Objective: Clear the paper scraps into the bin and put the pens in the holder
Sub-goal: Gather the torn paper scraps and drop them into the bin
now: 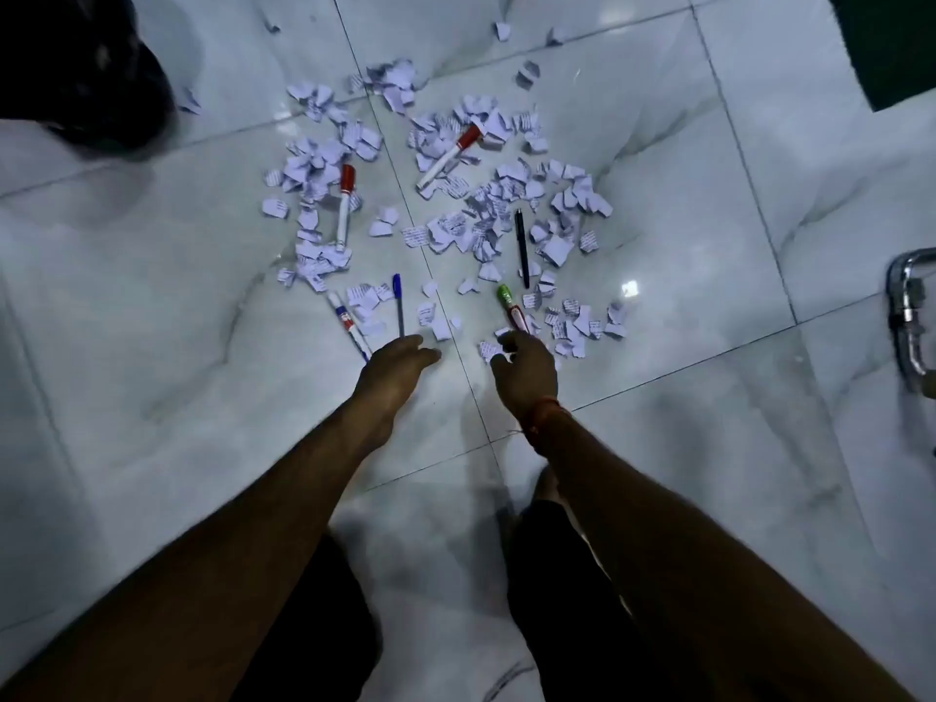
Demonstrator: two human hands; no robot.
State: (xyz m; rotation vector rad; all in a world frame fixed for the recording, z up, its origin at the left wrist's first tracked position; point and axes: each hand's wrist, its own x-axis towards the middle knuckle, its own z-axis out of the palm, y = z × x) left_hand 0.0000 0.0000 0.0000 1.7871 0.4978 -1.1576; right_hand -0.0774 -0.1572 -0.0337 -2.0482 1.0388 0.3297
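Scraps first: torn paper scraps [445, 230] lie scattered across the tiled floor [709, 245], thickest in the middle, and the pens sit among them. These bits look feather-light and limp, so I'd sweep them into a heap and scoop rather than pick one by one. The pens are stiff and smooth and may roll on this glossy tile, so I'd take each one mid-barrel. Nearest me is the green-capped marker [506, 298]. My right hand [524, 369] is curled over its near end, though I can't tell if it actually has a grip. My left hand [397, 364] is loose and empty, fingers stretched out just beside the tail of the blue pen [398, 301], with a blue-and-red marker [344, 321] right next to that. Further out are a black pen [521, 245] and two red-capped markers [345, 205], one half buried. The dark shape [76, 68] at top left could be the bin, I can't say. No holder in view, and there's a metal fitting [911, 316] at the right edge.
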